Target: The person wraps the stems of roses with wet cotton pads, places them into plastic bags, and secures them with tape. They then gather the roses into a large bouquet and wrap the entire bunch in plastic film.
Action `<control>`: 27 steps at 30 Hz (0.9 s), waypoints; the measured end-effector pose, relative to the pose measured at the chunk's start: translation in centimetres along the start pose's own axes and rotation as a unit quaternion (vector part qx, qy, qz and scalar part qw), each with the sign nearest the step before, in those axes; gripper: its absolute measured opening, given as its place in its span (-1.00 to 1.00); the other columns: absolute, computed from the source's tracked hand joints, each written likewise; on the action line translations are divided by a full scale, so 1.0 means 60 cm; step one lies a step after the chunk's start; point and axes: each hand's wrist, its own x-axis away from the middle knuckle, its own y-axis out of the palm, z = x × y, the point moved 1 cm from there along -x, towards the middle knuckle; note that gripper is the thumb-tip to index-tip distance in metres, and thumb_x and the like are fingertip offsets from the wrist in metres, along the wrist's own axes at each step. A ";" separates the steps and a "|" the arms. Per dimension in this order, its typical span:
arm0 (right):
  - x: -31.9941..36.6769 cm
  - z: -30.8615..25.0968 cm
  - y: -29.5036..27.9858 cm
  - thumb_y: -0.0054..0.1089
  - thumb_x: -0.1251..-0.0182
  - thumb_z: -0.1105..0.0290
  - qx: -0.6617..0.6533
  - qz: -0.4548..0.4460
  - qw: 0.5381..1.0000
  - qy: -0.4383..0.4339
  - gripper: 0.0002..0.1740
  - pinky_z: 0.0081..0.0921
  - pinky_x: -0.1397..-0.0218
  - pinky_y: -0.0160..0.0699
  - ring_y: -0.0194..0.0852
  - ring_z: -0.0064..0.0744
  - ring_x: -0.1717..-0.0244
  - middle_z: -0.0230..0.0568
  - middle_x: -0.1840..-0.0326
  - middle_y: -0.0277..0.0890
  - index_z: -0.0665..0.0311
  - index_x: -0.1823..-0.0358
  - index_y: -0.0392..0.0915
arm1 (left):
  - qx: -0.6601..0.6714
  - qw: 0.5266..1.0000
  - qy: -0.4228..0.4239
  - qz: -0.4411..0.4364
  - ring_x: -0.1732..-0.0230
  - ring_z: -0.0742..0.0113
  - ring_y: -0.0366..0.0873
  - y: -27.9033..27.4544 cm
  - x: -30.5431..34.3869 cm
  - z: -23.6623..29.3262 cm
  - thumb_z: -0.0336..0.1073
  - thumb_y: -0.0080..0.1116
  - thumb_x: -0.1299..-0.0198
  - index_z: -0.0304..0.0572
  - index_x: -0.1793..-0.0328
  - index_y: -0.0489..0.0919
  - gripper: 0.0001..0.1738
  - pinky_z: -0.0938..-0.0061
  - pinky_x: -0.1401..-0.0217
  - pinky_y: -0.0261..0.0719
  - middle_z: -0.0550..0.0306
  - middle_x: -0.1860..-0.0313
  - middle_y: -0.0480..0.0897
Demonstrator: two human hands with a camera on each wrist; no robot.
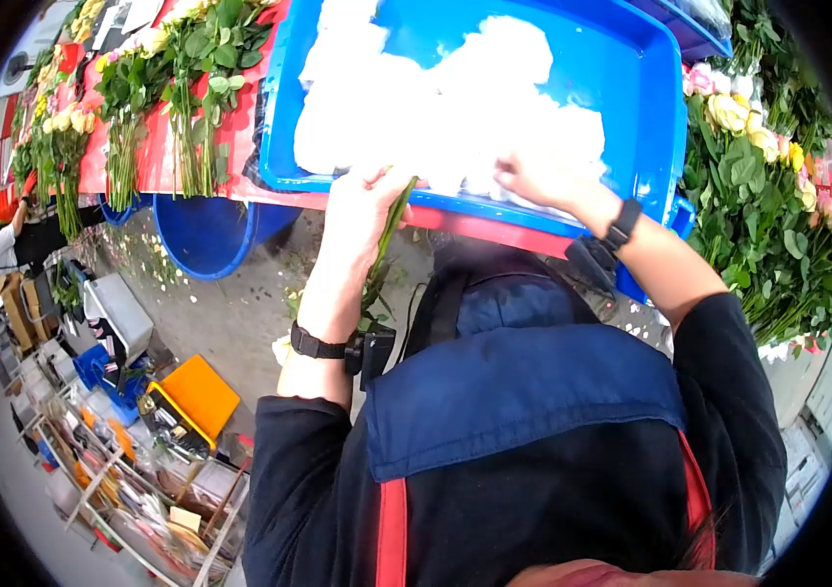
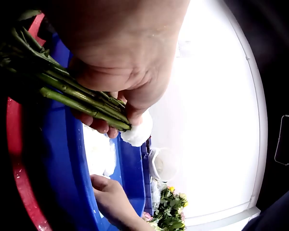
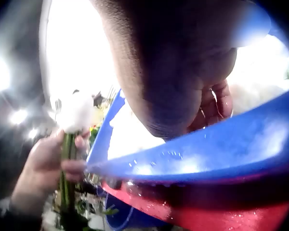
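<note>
My left hand (image 1: 362, 210) grips a bunch of green flower stems (image 1: 385, 245) at the near rim of a big blue tray (image 1: 646, 88). A small white wad (image 2: 137, 132) sits on the cut stem ends (image 2: 82, 98), just beyond my left hand (image 2: 130, 72). The tray holds a heap of wet white wadding (image 1: 455, 108). My right hand (image 1: 533, 176) reaches over the rim into that wadding, fingers (image 3: 216, 101) curled into it. The right wrist view shows the left hand (image 3: 43, 163), the stems (image 3: 67, 159) and the tray rim (image 3: 207, 154).
The tray rests on a red table (image 1: 157, 157) lined with leafy flower bunches (image 1: 191, 78). Roses (image 1: 759, 176) lie to the right. A blue tub (image 1: 206, 235) stands under the table, with an orange box (image 1: 201, 391) and shelving on the ground. Another person (image 1: 0, 249) is far left.
</note>
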 end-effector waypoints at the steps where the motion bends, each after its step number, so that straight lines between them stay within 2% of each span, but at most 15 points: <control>1: 0.011 0.003 -0.012 0.23 -0.19 0.10 -0.041 0.006 0.999 0.001 -0.63 -0.11 0.13 0.57 0.62 0.08 0.27 0.11 0.36 0.62 0.33 0.36 0.65 | -0.008 1.000 0.002 -0.004 0.55 0.55 0.50 -0.005 0.000 -0.002 -0.25 0.15 -0.31 -0.33 0.13 0.64 -0.75 0.65 0.54 0.44 0.11 0.31 0.71; 3: 0.031 0.015 -0.032 0.26 -0.18 0.16 -0.125 0.017 0.992 0.002 -0.67 -0.10 0.10 0.55 0.62 0.06 0.24 0.10 0.33 0.62 0.34 0.32 0.63 | 0.015 1.000 0.002 -0.007 0.57 0.54 0.49 -0.012 0.004 -0.002 -0.24 0.15 -0.31 -0.32 0.14 0.64 -0.75 0.64 0.54 0.42 0.12 0.32 0.71; 4: 0.032 0.027 -0.027 0.30 -0.13 0.20 -0.085 0.059 0.994 0.039 -0.67 -0.11 0.09 0.54 0.61 0.05 0.22 0.10 0.32 0.62 0.37 0.32 0.59 | 0.024 1.000 0.001 -0.010 0.59 0.54 0.49 -0.014 0.005 -0.002 -0.24 0.15 -0.31 -0.31 0.15 0.64 -0.75 0.64 0.54 0.42 0.12 0.33 0.71; 7: 0.035 0.024 -0.018 0.37 -0.09 0.27 0.159 0.144 0.977 -0.019 -0.65 -0.13 0.11 0.54 0.60 0.06 0.21 0.08 0.37 0.61 0.44 0.27 0.57 | 0.028 0.999 -0.010 -0.012 0.62 0.54 0.47 -0.014 0.008 -0.005 -0.23 0.15 -0.31 -0.29 0.16 0.65 -0.76 0.64 0.54 0.39 0.13 0.35 0.70; 8: 0.028 0.040 -0.009 0.32 -0.11 0.27 0.178 0.134 0.975 -0.011 -0.70 -0.11 0.11 0.52 0.60 0.03 0.22 0.07 0.37 0.60 0.41 0.32 0.58 | 0.018 1.000 -0.009 -0.016 0.62 0.54 0.47 -0.012 0.010 -0.004 -0.23 0.15 -0.31 -0.29 0.17 0.65 -0.76 0.64 0.55 0.38 0.13 0.35 0.70; 11: 0.024 0.066 -0.033 0.22 -0.17 0.20 0.102 0.040 0.993 0.053 -0.73 -0.10 0.09 0.54 0.61 0.03 0.20 0.07 0.33 0.60 0.29 0.32 0.62 | 0.002 1.000 -0.010 -0.024 0.63 0.54 0.47 -0.010 0.014 -0.005 -0.24 0.15 -0.31 -0.28 0.18 0.65 -0.77 0.64 0.56 0.37 0.13 0.36 0.70; 12: 0.036 0.066 -0.050 0.19 -0.17 0.23 0.067 0.050 0.994 0.071 -0.75 -0.12 0.10 0.55 0.61 0.02 0.20 0.06 0.31 0.61 0.27 0.30 0.64 | 0.007 1.000 -0.011 -0.026 0.63 0.54 0.47 -0.010 0.015 -0.007 -0.24 0.14 -0.31 -0.28 0.18 0.65 -0.77 0.64 0.56 0.37 0.13 0.36 0.70; 14: 0.055 0.067 -0.082 0.16 -0.19 0.29 0.030 0.080 0.990 0.112 -0.78 -0.18 0.13 0.55 0.62 -0.01 0.24 0.03 0.32 0.62 0.24 0.25 0.68 | 0.018 0.999 -0.011 -0.026 0.63 0.55 0.46 -0.009 0.016 -0.011 -0.24 0.17 -0.28 -0.29 0.21 0.66 -0.77 0.64 0.57 0.35 0.17 0.44 0.66; 16: 0.074 0.040 -0.102 0.19 -0.19 0.31 -0.011 0.143 0.985 0.094 -0.79 -0.24 0.15 0.55 0.62 -0.08 0.28 -0.01 0.32 0.63 0.25 0.24 0.67 | 0.023 0.999 -0.012 -0.026 0.64 0.55 0.45 -0.010 0.018 -0.015 -0.23 0.21 -0.20 -0.28 0.27 0.67 -0.76 0.64 0.58 0.33 0.24 0.58 0.57; 17: 0.078 0.029 -0.108 0.21 -0.20 0.32 -0.032 0.175 0.981 0.083 -0.80 -0.27 0.16 0.55 0.62 -0.12 0.30 -0.03 0.33 0.64 0.26 0.24 0.66 | 0.030 0.999 -0.011 -0.030 0.64 0.55 0.45 -0.008 0.019 -0.014 -0.22 0.21 -0.21 -0.29 0.27 0.67 -0.76 0.64 0.58 0.33 0.24 0.58 0.57; 20: 0.080 0.025 -0.105 0.26 -0.23 0.30 -0.215 0.256 0.941 0.059 -0.79 -0.44 0.22 0.50 0.55 -0.38 0.39 -0.25 0.42 0.62 0.31 0.25 0.65 | 0.049 0.998 -0.007 -0.045 0.64 0.54 0.45 -0.003 0.023 -0.010 -0.22 0.22 -0.22 -0.30 0.25 0.66 -0.75 0.63 0.58 0.34 0.24 0.58 0.56; 23: 0.086 0.000 -0.124 0.29 -0.25 0.24 -0.339 0.210 0.911 0.105 -0.75 -0.58 0.29 0.41 0.42 -0.60 0.44 -0.43 0.41 0.59 0.30 0.23 0.66 | 0.074 0.995 -0.003 -0.073 0.63 0.52 0.46 0.000 0.025 -0.007 -0.21 0.21 -0.25 -0.33 0.21 0.63 -0.74 0.61 0.58 0.37 0.23 0.56 0.56; 26: 0.086 -0.036 -0.130 0.31 -0.27 0.29 -0.426 0.185 0.879 0.106 -0.81 -0.71 0.41 0.22 0.25 -0.76 0.50 -0.56 0.52 0.42 0.28 0.27 0.63 | 0.113 0.986 -0.005 -0.123 0.60 0.50 0.51 0.004 0.029 -0.001 -0.21 0.19 -0.28 -0.34 0.15 0.60 -0.72 0.61 0.55 0.44 0.22 0.51 0.56; 27: 0.083 -0.045 -0.131 0.32 -0.26 0.25 -0.431 0.150 0.883 0.111 -0.78 -0.71 0.41 0.23 0.26 -0.75 0.49 -0.53 0.50 0.45 0.27 0.25 0.65 | 0.127 0.982 -0.004 -0.141 0.58 0.50 0.52 0.010 0.035 0.011 -0.22 0.18 -0.29 -0.34 0.12 0.59 -0.72 0.61 0.54 0.46 0.21 0.48 0.57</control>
